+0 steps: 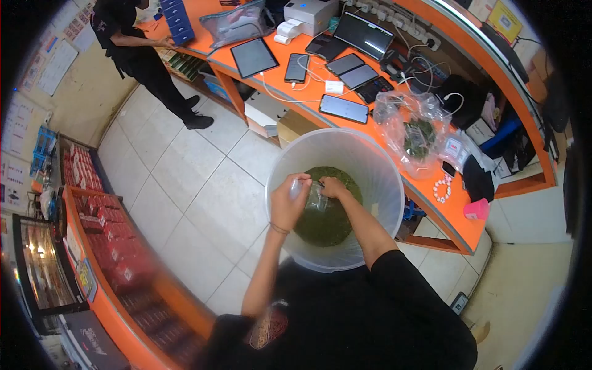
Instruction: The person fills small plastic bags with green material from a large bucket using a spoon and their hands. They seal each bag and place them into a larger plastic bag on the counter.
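Observation:
Below me stands a large translucent white tub [376, 154], with loose green shredded leaf [327, 231] at its bottom. My left hand [288, 202] is over the tub's left side, its fingers closed on a small clear plastic bag [317, 200]. Close to the bag's right edge is my right hand [333, 187], fingers curled inward over the leaf. What those fingers hold, if anything, is hidden.
An orange counter [290, 52] holds phones, a tablet [254, 58], a laptop [364, 34], a label printer [310, 15] and a clear bag of green leaf [419, 139]. Another person [148, 55] handles stacked blue boxes [177, 21]. Red packs [126, 246] fill shelves at left.

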Tool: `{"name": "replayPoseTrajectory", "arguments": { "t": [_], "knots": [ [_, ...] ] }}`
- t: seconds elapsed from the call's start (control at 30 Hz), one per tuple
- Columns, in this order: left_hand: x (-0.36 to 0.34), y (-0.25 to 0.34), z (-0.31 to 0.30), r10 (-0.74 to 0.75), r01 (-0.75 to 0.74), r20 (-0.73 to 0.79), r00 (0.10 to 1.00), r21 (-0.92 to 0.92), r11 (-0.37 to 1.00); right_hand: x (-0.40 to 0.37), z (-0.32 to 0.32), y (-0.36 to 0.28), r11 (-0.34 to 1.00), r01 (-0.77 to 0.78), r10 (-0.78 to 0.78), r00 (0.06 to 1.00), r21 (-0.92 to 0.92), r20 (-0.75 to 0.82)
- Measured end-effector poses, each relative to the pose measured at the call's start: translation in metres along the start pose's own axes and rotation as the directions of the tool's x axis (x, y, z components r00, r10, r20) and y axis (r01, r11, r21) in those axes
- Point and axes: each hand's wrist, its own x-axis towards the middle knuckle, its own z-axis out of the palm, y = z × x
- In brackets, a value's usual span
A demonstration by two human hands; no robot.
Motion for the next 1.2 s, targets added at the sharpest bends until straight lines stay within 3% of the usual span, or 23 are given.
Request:
{"name": "replayPoseTrajectory", "arguments": {
  "t": [0.07,0.1,0.17,0.2,0.23,0.3,0.33,0.37,0.4,0.43,0.5,0.53,0.57,0.63,0.7,0.77,0.83,0.93,1.0,1.07,1.2],
  "knots": [
    [-0.005,0.008,0.006,-0.058,0.058,0.014,0.998,-0.010,0.998,-0.004,0.006,0.015,0.999,-0.055,0.054,0.996,-0.001,-0.071],
    [0.003,-0.001,-0.015,-0.074,0.073,0.027,0.997,0.032,0.997,0.008,0.021,-0.013,0.999,-0.037,0.039,0.998,0.034,-0.046],
    [0.003,0.000,-0.010,-0.116,0.116,0.030,0.993,-0.011,0.993,-0.006,0.004,-0.014,0.996,-0.006,0.019,0.990,0.091,-0.142],
    [0.005,-0.003,-0.006,-0.122,0.123,0.027,0.992,-0.020,0.992,-0.007,-0.010,-0.008,0.968,0.132,-0.115,0.989,0.213,-0.091],
    [0.005,-0.006,-0.006,-0.078,0.078,0.020,0.997,0.028,0.997,-0.017,-0.017,-0.015,0.969,0.128,-0.112,0.990,0.212,-0.084],
    [0.006,-0.013,-0.005,-0.030,0.029,0.022,0.999,0.072,0.997,-0.051,-0.046,-0.043,0.949,0.278,-0.243,0.945,0.151,-0.218],
    [0.006,-0.016,-0.003,0.071,-0.061,-0.035,0.997,0.247,0.967,-0.068,-0.059,-0.055,0.951,0.270,-0.234,0.947,0.150,-0.220],
    [0.006,-0.018,-0.002,0.184,-0.137,-0.073,0.980,0.417,0.898,-0.087,-0.072,-0.067,0.903,0.374,-0.311,0.910,0.214,-0.275],
    [0.007,-0.019,-0.001,0.188,-0.144,-0.069,0.980,0.411,0.900,-0.104,-0.084,-0.077,0.838,0.476,-0.382,0.861,0.268,-0.336],
    [0.008,-0.019,0.000,0.206,-0.156,-0.083,0.975,0.405,0.901,-0.123,-0.096,-0.086,0.841,0.472,-0.375,0.862,0.267,-0.341],
    [0.006,-0.016,-0.002,0.227,-0.174,-0.089,0.970,0.400,0.900,-0.152,-0.109,-0.096,0.774,0.605,-0.487,0.759,0.189,-0.432],
    [0.004,-0.012,-0.005,0.060,-0.053,-0.021,0.998,0.263,0.963,-0.156,-0.107,-0.093,0.717,0.672,-0.514,0.688,0.185,-0.512],
    [0.003,-0.008,-0.006,-0.098,0.088,0.070,0.993,0.135,0.987,-0.164,-0.108,-0.091,0.719,0.670,-0.508,0.688,0.185,-0.518],
    [0.001,-0.002,-0.006,-0.093,0.084,0.085,0.992,0.106,0.991,-0.188,-0.113,-0.092,0.687,0.616,-0.351,0.746,0.386,-0.566],
    [-0.002,-0.005,-0.007,-0.133,0.144,0.139,0.981,-0.069,0.987,-0.203,-0.111,-0.086,0.680,0.603,-0.278,0.739,0.417,-0.614],
    [-0.003,-0.003,-0.008,-0.119,0.140,0.180,0.977,-0.114,0.984,-0.210,-0.109,-0.075,0.673,0.595,-0.205,0.721,0.440,-0.661],
    [-0.004,-0.001,-0.006,-0.099,0.137,0.222,0.970,-0.163,0.977,-0.215,-0.104,-0.062,0.573,0.555,-0.236,0.816,0.603,-0.527],
    [-0.005,0.000,-0.006,-0.066,0.121,0.251,0.966,-0.211,0.970,-0.225,-0.096,-0.058,0.574,0.531,-0.182,0.824,0.623,-0.536],
    [-0.005,0.003,-0.008,-0.150,0.245,0.267,0.952,-0.368,0.897,-0.227,-0.087,-0.058,0.527,0.551,-0.132,0.805,0.647,-0.578],
    [-0.008,0.007,-0.007,-0.130,0.229,0.253,0.959,-0.413,0.882,-0.232,-0.083,-0.060,0.478,0.573,-0.076,0.783,0.666,-0.618],
    [-0.016,0.014,-0.002,-0.065,0.171,0.227,0.972,-0.483,0.858,-0.238,-0.081,-0.065,0.517,0.629,-0.123,0.726,0.581,-0.677]
  ]
}}
